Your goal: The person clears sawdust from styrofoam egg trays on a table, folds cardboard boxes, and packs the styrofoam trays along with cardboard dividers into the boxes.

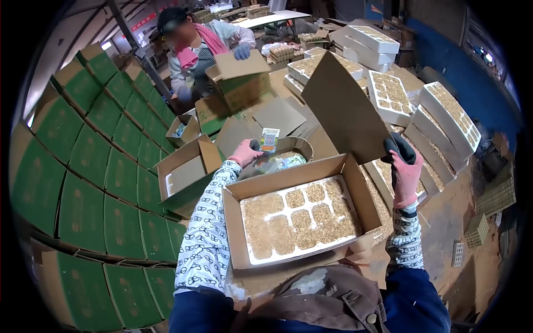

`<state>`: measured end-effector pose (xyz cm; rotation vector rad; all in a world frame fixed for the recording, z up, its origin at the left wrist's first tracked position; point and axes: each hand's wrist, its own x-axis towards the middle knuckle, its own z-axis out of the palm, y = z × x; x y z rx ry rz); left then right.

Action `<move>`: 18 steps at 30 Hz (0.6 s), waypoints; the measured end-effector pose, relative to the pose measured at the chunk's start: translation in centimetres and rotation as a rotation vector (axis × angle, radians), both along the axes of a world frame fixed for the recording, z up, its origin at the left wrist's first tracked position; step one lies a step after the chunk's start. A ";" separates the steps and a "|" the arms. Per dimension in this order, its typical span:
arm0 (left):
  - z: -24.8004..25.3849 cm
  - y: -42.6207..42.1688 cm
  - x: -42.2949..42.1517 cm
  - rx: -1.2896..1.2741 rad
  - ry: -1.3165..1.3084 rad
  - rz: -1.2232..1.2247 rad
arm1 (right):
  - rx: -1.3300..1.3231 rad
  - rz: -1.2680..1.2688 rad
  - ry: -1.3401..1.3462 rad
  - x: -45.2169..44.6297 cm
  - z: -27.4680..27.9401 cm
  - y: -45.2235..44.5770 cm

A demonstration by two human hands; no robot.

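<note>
My left hand (pixel 245 153), in a pink and dark glove, pinches a small printed card (pixel 270 140) upright above a cut-down cardboard container (pixel 304 145) with more printed cards in it. On the right, my right hand (pixel 404 166), in a matching glove, grips the lower corner of a flat brown cardboard sheet (pixel 341 102), which stands tilted up. Between my arms sits an open cardboard box (pixel 236 241). Inside it lies a white foam tray (pixel 288 213) whose compartments are filled with light brown, grainy material.
Green cartons (pixel 83 205) are stacked in a wall on the left. Filled foam trays (pixel 388 97) are piled at the right and back. Another open box (pixel 191 175) stands left of mine. Across the table, a co-worker (pixel 211 41) in gloves handles a green carton (pixel 241 89).
</note>
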<state>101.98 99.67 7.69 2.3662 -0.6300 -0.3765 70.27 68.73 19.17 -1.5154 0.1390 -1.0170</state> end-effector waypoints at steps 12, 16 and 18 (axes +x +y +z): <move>5.5 -1.4 -1.6 -0.269 -0.079 -0.066 | -0.002 0.119 0.195 -0.4 1.6 2.6; 3.6 -1.6 -0.8 -0.269 0.208 -0.122 | -0.072 0.148 0.216 -0.6 0.5 3.2; 4.3 -1.1 -2.2 -0.190 0.187 -0.073 | -0.053 0.177 0.221 -0.4 0.1 3.0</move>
